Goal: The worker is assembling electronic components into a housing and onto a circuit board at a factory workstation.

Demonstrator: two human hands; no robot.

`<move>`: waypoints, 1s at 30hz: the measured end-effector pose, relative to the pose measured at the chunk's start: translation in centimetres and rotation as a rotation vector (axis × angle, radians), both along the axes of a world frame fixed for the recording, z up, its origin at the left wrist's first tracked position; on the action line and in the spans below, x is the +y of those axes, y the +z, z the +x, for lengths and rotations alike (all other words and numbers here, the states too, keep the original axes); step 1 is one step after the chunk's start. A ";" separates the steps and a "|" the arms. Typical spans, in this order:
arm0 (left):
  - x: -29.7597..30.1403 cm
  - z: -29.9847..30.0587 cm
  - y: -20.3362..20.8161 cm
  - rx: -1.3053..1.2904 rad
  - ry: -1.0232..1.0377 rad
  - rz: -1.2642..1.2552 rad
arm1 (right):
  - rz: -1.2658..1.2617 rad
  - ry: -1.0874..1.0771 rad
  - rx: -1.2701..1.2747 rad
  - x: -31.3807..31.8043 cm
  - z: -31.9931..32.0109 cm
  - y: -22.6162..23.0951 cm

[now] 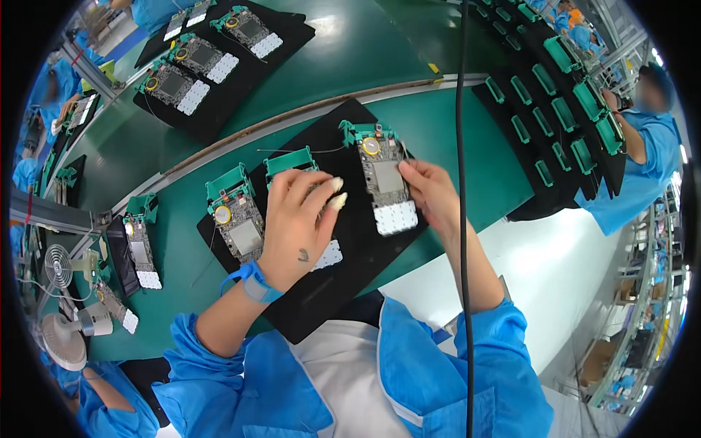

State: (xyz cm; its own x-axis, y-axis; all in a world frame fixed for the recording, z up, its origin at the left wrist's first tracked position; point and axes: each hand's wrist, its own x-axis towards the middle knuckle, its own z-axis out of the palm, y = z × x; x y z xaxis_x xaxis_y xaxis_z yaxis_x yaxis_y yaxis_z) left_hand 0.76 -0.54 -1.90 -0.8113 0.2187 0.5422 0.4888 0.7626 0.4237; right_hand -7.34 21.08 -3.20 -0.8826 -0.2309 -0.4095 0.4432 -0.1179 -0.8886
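Three circuit boards with green plastic end pieces lie on a black mat before me. My right hand pinches the right edge of the rightmost circuit board, thumb on top and the other fingers partly hidden. This board has a round yellow-rimmed cell and a white block at its near end. Over the middle circuit board, my left hand is curled and hides most of it. White covers sit on its thumb and forefinger tips, which are drawn together; what lies between them is unclear. The left circuit board lies beside that hand.
More boards rest on a black mat across a raised ledge. A black cable hangs in front, right of my hand. Racked green parts and a co-worker are at right. A small fan stands at left.
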 end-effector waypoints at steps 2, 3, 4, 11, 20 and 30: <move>1.6 -0.9 1.2 0.091 0.102 0.150 | -0.263 0.171 -0.160 1.5 0.6 -0.7; 2.3 -1.3 1.5 0.105 0.108 0.166 | -0.277 0.174 -0.191 1.2 1.2 -0.4; 2.6 -1.8 1.2 0.151 0.098 0.136 | -0.291 0.178 -0.222 0.8 1.8 -0.2; 3.3 -3.5 0.3 0.319 0.071 -0.021 | -0.799 0.216 -0.486 1.1 3.2 -1.7; 2.3 -4.6 0.6 0.388 -0.071 -0.127 | -0.732 0.225 -0.396 0.8 3.1 -2.0; 1.7 -3.0 0.4 0.298 -0.069 -0.032 | -0.600 0.240 -0.358 1.6 3.7 -1.0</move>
State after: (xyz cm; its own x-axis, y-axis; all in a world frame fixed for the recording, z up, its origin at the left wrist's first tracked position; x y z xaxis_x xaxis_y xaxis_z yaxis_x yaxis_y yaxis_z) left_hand -2.26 1.15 -1.45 -0.5998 0.2887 0.7463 0.6393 0.7338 0.2300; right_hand -3.61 22.65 -4.20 -0.6156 -0.6756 -0.4057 0.7687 -0.4015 -0.4979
